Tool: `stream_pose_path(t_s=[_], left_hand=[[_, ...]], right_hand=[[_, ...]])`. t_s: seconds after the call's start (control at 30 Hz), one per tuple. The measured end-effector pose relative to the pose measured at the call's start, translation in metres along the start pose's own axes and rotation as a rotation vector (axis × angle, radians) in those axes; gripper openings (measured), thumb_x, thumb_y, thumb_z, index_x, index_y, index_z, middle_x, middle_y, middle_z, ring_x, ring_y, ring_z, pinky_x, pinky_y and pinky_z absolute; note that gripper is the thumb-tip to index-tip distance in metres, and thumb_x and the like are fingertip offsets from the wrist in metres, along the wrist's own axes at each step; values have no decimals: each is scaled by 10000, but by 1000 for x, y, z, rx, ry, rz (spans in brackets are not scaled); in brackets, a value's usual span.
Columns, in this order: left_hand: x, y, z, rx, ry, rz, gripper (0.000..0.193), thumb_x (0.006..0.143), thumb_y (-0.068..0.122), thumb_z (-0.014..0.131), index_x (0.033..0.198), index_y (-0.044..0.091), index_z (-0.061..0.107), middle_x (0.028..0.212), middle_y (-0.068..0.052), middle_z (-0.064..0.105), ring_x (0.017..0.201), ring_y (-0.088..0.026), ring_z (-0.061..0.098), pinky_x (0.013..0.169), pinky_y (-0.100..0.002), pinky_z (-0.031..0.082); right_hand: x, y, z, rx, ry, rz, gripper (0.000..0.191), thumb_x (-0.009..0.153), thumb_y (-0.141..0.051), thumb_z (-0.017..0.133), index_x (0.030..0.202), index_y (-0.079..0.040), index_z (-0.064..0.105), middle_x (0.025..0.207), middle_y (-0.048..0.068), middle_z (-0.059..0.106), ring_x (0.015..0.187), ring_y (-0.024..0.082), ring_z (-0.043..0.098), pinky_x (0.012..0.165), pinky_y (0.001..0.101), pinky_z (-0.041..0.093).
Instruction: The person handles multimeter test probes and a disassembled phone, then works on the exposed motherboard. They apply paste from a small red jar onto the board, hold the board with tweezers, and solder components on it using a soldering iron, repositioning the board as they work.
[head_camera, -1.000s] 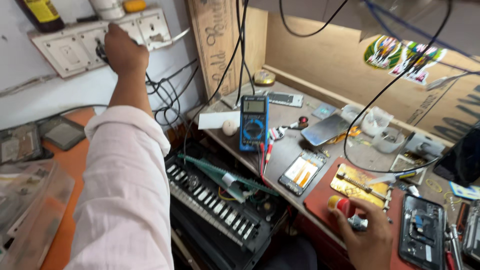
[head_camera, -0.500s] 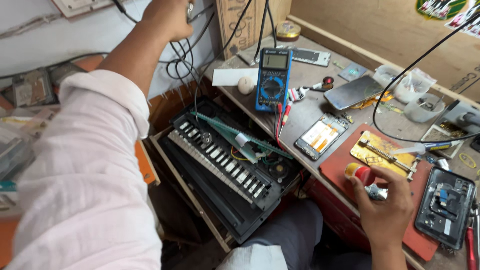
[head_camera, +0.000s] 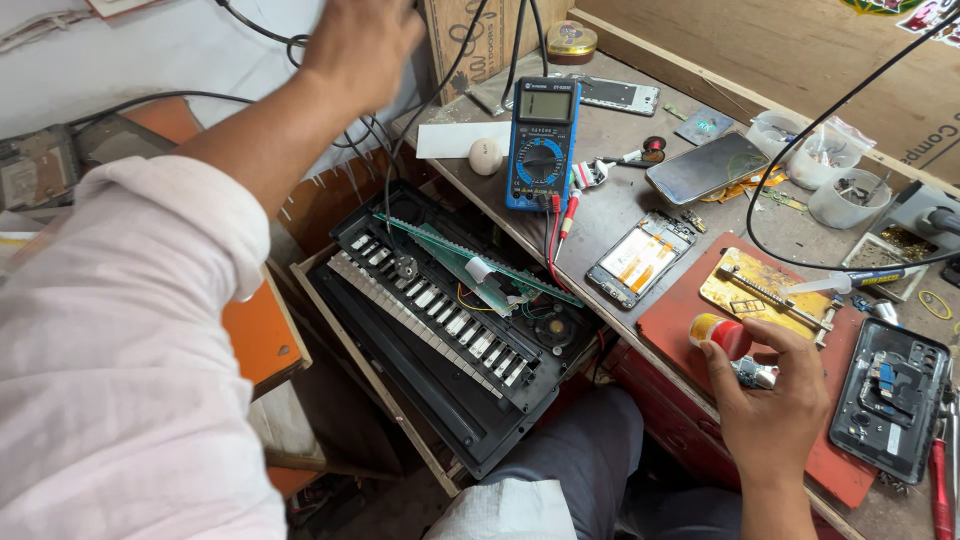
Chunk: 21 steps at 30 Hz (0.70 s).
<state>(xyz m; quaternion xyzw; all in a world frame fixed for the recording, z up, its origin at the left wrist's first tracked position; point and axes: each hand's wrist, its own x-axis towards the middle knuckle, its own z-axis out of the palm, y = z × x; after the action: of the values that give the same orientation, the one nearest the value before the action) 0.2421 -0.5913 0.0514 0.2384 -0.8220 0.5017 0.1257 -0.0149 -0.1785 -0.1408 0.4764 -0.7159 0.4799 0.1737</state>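
Left hand (head_camera: 362, 42) raised at the top of the view, blurred, among the black cables (head_camera: 385, 135) hanging by the wall; cannot tell whether it is open or closed, or whether it grips a cable. Right hand (head_camera: 775, 395) down on the red mat (head_camera: 675, 325), fingers loosely curled and part open, thumb and fingertips touching a small metal part (head_camera: 752, 374) but not clearly clamped on it. A small red-and-yellow roll (head_camera: 720, 333) sits just beside that part, on the side toward the multimeter.

Landmark: the blue multimeter (head_camera: 540, 140), lying flat on the surface (head_camera: 620, 200), its red probe (head_camera: 566, 215) trailing off its lower end.
- Just beside the multimeter, toward the wall: a white egg-shaped object (head_camera: 486, 156) on a white paper slip (head_camera: 450, 140).
- Below the multimeter, off the surface's edge: an opened keyboard chassis (head_camera: 450, 320), black, with a green circuit strip across it.
- Past the probe, away from the wall: an opened phone (head_camera: 640, 258), screen-side parts showing orange and white.
- Farther from the multimeter, on the red mat: a gold-coloured plate (head_camera: 765, 290).
- Well apart from the multimeter, beyond the right hand: a phone back with its board exposed (head_camera: 890, 400).
- Near the multimeter's upper right: a dark phone (head_camera: 708, 167), face up.
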Motion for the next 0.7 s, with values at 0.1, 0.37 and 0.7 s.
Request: stream_pose_path(t_s=[0.1, 0.37, 0.7], left_hand=[[-5, 32, -2, -380, -193, 398, 377, 765, 127, 734, 1140, 160, 710, 1128, -41, 677, 1119, -223, 632, 918, -432, 496], [-43, 109, -1, -645, -1063, 720, 702, 588, 245, 995, 1183, 201, 627, 1136, -64, 708, 1122, -313, 652, 915, -472, 522], [-27, 130, -28, -673, -1059, 628, 524, 732, 226, 900, 1183, 267, 635, 1124, -11, 737, 1144, -263, 685, 964, -428, 543]], right_hand=[[2, 0, 1, -4, 8, 37, 406, 906, -131, 874, 1238, -42, 657, 1119, 124, 689, 920, 212, 674, 794, 313, 550], [14, 11, -1, 13, 15, 92, 294, 918, -140, 823, 1148, -46, 665, 1118, 106, 686, 925, 214, 668, 805, 330, 545], [29, 30, -12, 77, -2, 133, 262, 870, -136, 829, 1042, -41, 655, 1142, 109, 704, 936, 228, 670, 804, 334, 550]])
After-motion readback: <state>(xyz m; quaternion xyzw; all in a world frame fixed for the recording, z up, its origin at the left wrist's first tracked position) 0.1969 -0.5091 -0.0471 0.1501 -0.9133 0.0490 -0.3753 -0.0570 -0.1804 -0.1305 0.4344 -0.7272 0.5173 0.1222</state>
